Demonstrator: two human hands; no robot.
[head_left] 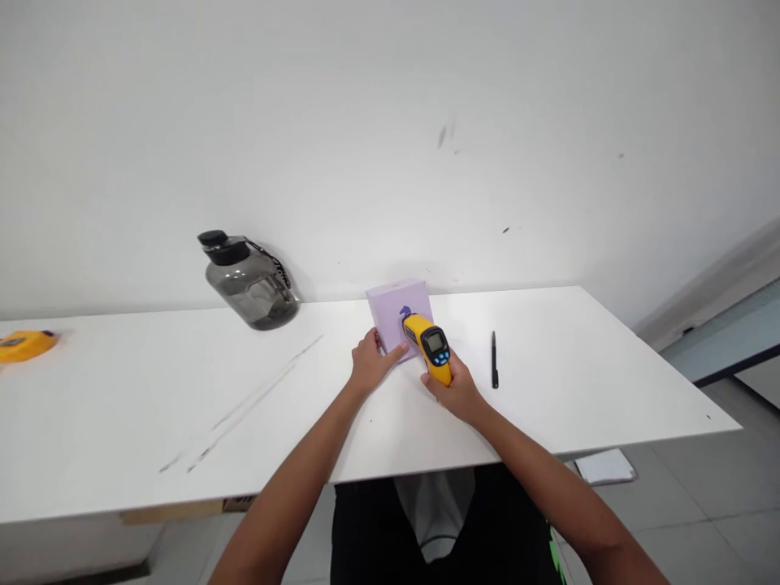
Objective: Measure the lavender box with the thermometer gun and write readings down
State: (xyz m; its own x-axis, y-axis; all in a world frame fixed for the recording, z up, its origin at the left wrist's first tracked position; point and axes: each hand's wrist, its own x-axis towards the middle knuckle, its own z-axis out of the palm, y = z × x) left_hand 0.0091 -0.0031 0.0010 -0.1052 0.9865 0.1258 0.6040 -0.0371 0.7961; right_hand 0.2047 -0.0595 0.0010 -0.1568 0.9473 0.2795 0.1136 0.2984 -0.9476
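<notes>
Right hand [458,392] grips a yellow thermometer gun [430,344] aimed at a lilac box [399,321]; left hand [370,363] steadies the box.

The right hand's fingers are wrapped tight round the gun's handle, its display facing the camera and its nose touching or just short of the box's near face; which one, I cannot tell. The left hand rests against the box's lower left side, thumb on the front face, fingers curled round the edge, holding it in place. The box stands upright on the white table [152,406], near the far edge, directly ahead of both hands. A black pen [494,359] lies just right of the right hand. A dark water jug [249,280] leans against the wall well to the left, and a yellow tape measure [24,344] sits at the far left edge.
</notes>
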